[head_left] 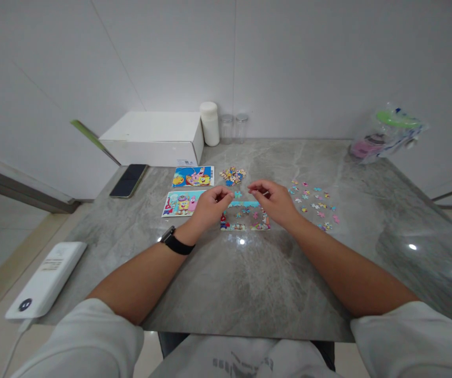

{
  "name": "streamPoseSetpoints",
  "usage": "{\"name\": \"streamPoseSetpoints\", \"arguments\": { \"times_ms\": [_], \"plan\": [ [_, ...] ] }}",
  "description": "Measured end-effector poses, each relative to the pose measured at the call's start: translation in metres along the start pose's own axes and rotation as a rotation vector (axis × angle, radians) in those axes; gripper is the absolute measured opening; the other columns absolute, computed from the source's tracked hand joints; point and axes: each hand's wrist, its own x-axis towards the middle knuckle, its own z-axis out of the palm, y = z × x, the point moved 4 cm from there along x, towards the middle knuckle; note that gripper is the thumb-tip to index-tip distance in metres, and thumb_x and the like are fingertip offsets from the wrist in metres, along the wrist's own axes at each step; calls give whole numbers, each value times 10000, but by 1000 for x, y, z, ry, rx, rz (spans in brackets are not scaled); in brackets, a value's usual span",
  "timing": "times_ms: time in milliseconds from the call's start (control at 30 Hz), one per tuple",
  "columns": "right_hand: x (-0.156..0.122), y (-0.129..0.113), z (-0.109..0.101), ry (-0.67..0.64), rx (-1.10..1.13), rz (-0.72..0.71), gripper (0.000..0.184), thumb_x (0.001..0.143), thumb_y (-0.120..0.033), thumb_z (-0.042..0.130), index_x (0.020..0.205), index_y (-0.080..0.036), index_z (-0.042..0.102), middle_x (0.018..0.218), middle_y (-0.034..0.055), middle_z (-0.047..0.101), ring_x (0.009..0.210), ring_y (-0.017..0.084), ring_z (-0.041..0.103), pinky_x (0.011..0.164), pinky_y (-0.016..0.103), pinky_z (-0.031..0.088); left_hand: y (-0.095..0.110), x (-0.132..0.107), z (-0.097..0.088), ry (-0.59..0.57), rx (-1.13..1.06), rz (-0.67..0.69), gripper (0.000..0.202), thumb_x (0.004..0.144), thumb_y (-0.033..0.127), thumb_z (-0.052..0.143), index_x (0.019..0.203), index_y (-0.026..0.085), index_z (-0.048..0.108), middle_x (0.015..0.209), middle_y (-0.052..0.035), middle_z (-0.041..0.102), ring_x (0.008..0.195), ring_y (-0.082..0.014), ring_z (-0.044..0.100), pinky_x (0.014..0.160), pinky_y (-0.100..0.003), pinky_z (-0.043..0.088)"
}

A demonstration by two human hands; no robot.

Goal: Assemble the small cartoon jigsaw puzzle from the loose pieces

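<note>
A partly joined jigsaw puzzle point(245, 204) lies on the grey table, with edge pieces around a gap that holds a few loose pieces. My left hand point(211, 205), a black watch on its wrist, hovers at the puzzle's upper left with thumb and forefinger pinched. Over the upper right is my right hand point(274, 199), its fingers curled towards the thumb. Anything in either hand's fingertips is too small to make out. A loose blue puzzle piece point(237, 194) lies between the hands. Left of them is a cartoon picture card point(181, 203), partly covered by my left hand.
A second card point(193, 177) and a heap of puzzle pieces point(233, 176) lie farther back. Scattered pieces point(316, 206) spread to the right. Around the table stand a white box point(151, 131), a white bottle point(209, 124), a phone point(129, 180), a power bank point(47, 281) and a plastic bag point(386, 134).
</note>
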Motion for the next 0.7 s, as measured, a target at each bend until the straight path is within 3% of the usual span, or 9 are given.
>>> {"name": "streamPoseSetpoints", "arguments": {
  "times_ms": [433,700],
  "plan": [
    [7,19,-3,29,-64,-27,179,933,-330,630,1013,-251,770,966,49,767,846,211,678,779,355,515,-15,3,6,-74,18,-22,301,917,460,655,848,170,698,744,6,638,668,-133,544,655,-266,435],
    [-1,2,8,-121,-147,-230,248,849,-340,757,1080,-253,739,1023,68,738,889,224,650,813,362,514,-16,1,8,-76,18,-37,301,909,462,654,857,171,711,720,17,625,654,-129,527,626,-255,409]
  ]
}}
